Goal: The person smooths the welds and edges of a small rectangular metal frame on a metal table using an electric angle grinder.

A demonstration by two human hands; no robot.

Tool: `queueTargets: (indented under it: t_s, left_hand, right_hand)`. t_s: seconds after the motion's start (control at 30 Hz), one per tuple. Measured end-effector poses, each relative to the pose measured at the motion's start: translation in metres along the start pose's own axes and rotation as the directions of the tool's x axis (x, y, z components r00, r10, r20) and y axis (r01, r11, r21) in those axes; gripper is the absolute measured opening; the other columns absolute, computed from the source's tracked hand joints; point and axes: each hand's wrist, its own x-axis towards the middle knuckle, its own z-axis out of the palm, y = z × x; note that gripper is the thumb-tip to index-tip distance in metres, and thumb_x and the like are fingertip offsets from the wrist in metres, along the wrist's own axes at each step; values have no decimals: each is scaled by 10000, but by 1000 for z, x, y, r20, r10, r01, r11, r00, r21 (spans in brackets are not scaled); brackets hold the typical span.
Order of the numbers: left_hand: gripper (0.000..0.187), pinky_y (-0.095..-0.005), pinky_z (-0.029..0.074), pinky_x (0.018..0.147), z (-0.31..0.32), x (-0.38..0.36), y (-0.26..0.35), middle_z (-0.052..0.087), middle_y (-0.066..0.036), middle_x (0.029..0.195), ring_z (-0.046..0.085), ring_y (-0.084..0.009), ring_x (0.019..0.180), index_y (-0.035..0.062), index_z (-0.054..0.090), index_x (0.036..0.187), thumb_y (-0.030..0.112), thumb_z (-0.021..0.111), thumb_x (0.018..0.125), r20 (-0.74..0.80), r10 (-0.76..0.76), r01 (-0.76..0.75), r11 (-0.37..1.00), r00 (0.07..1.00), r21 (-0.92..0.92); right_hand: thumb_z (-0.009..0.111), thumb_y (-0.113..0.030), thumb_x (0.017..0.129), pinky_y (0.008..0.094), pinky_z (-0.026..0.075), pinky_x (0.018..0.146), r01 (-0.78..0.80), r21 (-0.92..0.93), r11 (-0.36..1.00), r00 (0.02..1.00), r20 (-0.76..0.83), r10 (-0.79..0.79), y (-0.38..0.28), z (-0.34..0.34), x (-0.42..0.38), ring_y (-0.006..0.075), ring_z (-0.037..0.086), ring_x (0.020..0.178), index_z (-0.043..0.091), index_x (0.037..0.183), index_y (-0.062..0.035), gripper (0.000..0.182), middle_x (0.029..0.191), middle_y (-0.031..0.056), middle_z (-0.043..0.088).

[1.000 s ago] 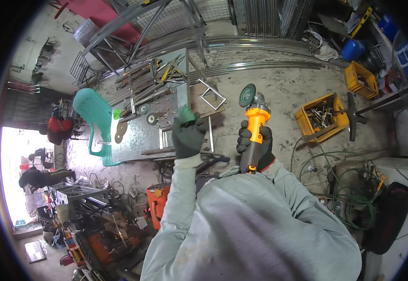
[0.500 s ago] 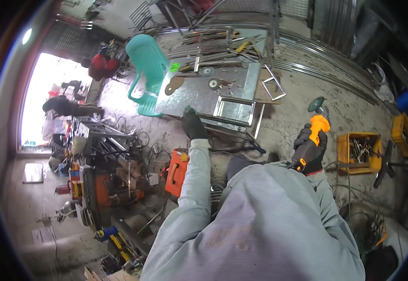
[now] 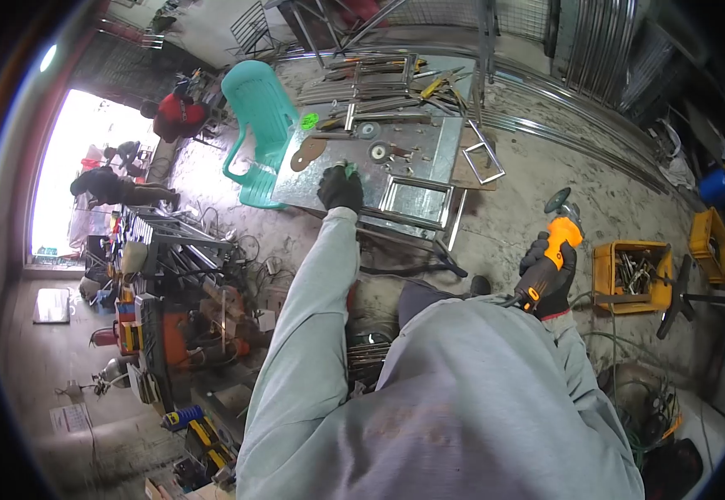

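grinder: orange angle grinder at 3 o'clock, disc up, off the metal.
right hand: gloved right hand wrapped tight round its body, lower and further right than a second ago.
left hand: left hand now stretched out to 12 o'clock, fingers curled on the steel table, something green under it.
frame: rectangular frame just right of that hand.
meaning: looks like steadying the work before grinding.
around: teal chair at 11 o'clock, yellow crate at 3.
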Motion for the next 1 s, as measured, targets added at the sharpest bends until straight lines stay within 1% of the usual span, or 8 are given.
queueTargets:
  t_s: [0.33, 0.47, 0.53, 0.67, 0.73, 0.87, 0.93, 1.0]
  left_hand:
    - [742, -514, 430, 1189, 5, -23, -10, 677, -214, 1418, 590, -435, 1359, 160, 588, 1541, 432, 788, 881, -47, 29, -29, 1000, 998, 7]
    - [757, -467, 465, 1151, -3, -68, 12, 664, -290, 1391, 625, -428, 1308, -84, 563, 1492, 369, 803, 935, -375, -305, 141, 903, 876, -405]
    - [783, -475, 482, 1141, 28, -95, 15, 653, -328, 1436, 650, -451, 1319, -43, 537, 1534, 435, 770, 959, 68, -614, 321, 313, 787, -894]
    - [854, -491, 515, 1087, 6, -155, 62, 694, -323, 1380, 695, -461, 1247, -88, 539, 1510, 522, 755, 953, 453, -585, 689, 270, 672, -673]
    - [902, -412, 528, 1035, 38, -157, 65, 666, -311, 1376, 675, -364, 1205, -177, 509, 1438, 496, 825, 928, 265, -621, 580, 381, 737, -720]
    - [751, -443, 548, 1014, -11, -151, 96, 706, -329, 1267, 700, -410, 1144, -165, 601, 1277, 408, 856, 863, 373, -642, 728, 471, 670, -498]
    - [531, -466, 571, 898, 52, -137, 59, 749, -266, 1067, 722, -407, 973, -130, 665, 1148, 305, 796, 873, 327, -616, 683, 521, 716, -512]
    - [348, -452, 543, 747, 86, -143, 16, 729, -183, 878, 699, -355, 800, -81, 675, 992, 255, 711, 911, 102, -11, 5, 998, 995, 57]
  right_hand:
    - [771, -296, 971, 410, 594, 914, 38, 47, 998, 997, -70, -35, -1, 6, -15, 230, 706, 970, 595, 1329, -27, 481, 1088, 70, 696]
    - [775, -291, 967, 407, 594, 938, 23, 47, 999, 998, -65, -20, -4, 2, -12, 231, 707, 969, 597, 1317, -29, 473, 1089, 71, 697]
    - [773, -300, 969, 409, 593, 933, 43, 18, 999, 997, -71, -41, -3, 4, -10, 228, 705, 965, 597, 1316, -26, 476, 1087, 70, 697]
    - [765, -324, 977, 418, 590, 912, 16, 11, 1000, 996, -85, -15, -2, 3, -13, 221, 700, 954, 596, 1320, -19, 489, 1079, 66, 695]
    - [765, -325, 978, 418, 588, 907, 1, -9, 1000, 996, -91, -2, -2, 6, -10, 220, 699, 952, 596, 1324, -18, 492, 1077, 64, 695]
    - [768, -328, 979, 415, 586, 901, -45, -120, 992, 998, -58, 38, -5, 0, -9, 220, 699, 958, 597, 1327, -22, 494, 1075, 68, 698]
    - [769, -330, 979, 415, 586, 899, -38, -92, 995, 998, -47, 34, -5, 0, 1, 222, 701, 957, 598, 1323, -23, 493, 1074, 70, 700]
    - [772, -333, 977, 416, 586, 897, -36, -38, 999, 998, -51, 34, -2, 0, 2, 225, 704, 955, 599, 1315, -25, 489, 1071, 73, 705]
